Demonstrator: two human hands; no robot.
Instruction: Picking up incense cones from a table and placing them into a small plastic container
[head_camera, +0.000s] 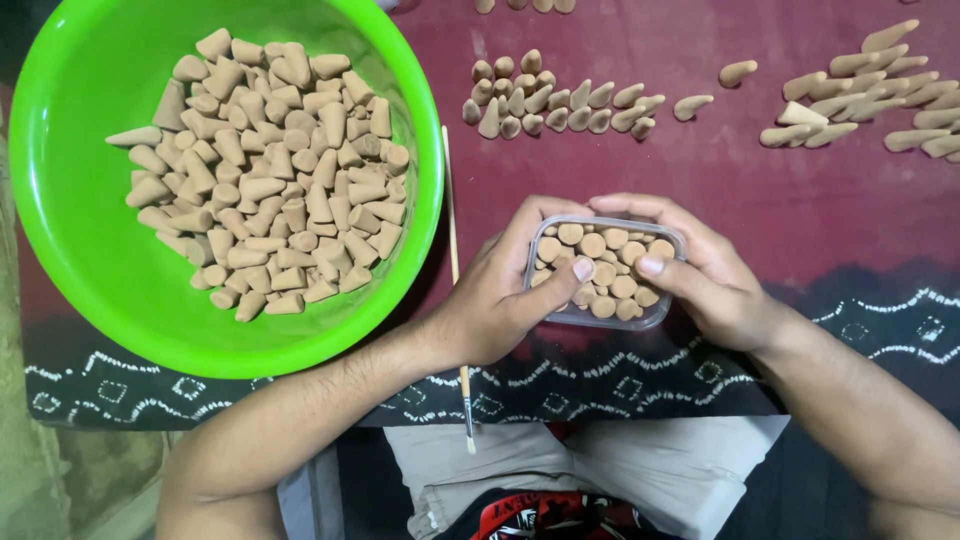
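Together, both hands (600, 275) around cone-filled box (605, 318)

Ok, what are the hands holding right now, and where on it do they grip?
Both hands hold the small clear plastic box of tan cones: left hand on its left end, right hand on its right end, thumbs over the top.

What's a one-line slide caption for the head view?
Both hands, left hand and right hand, cradle a clear plastic box packed with tan cones beside a green bowl of more.
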